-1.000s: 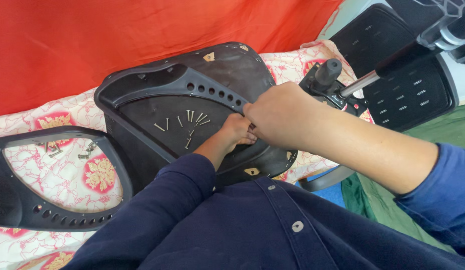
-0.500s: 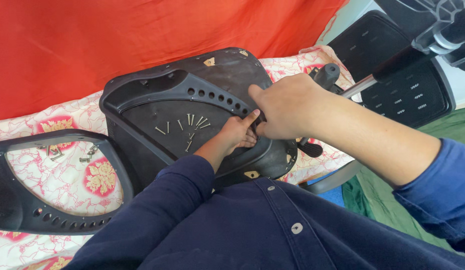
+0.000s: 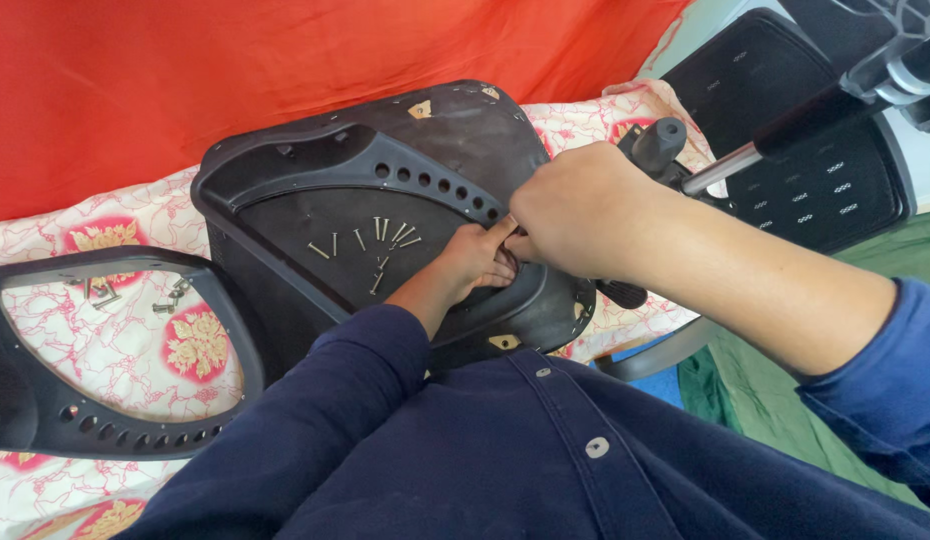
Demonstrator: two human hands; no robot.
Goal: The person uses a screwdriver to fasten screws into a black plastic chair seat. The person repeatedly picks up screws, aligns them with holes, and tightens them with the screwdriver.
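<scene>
An upturned black office-chair seat [image 3: 315, 170] lies on a patterned cloth, its underside facing up with a curved plastic frame and a row of holes. Several loose screws [image 3: 380, 240] rest on the seat's flat panel. My left hand [image 3: 475, 262] presses on the seat near its right edge, fingers curled over something small that I cannot make out. My right hand [image 3: 575, 210] is closed right beside it, fingertips meeting the left hand's. What they pinch is hidden.
A second black plastic frame [image 3: 105, 430] lies at the left, with a few screws [image 3: 170, 295] on the floral cloth [image 3: 195, 345] inside it. A black chair lever knob and metal rod [image 3: 675, 150] and a mesh backrest [image 3: 815, 190] stand at right. Red fabric [image 3: 285, 70] hangs behind.
The view has shifted slightly. My right hand has slid a little right and down along the seat's edge while my left hand stays pressed at the same spot.
</scene>
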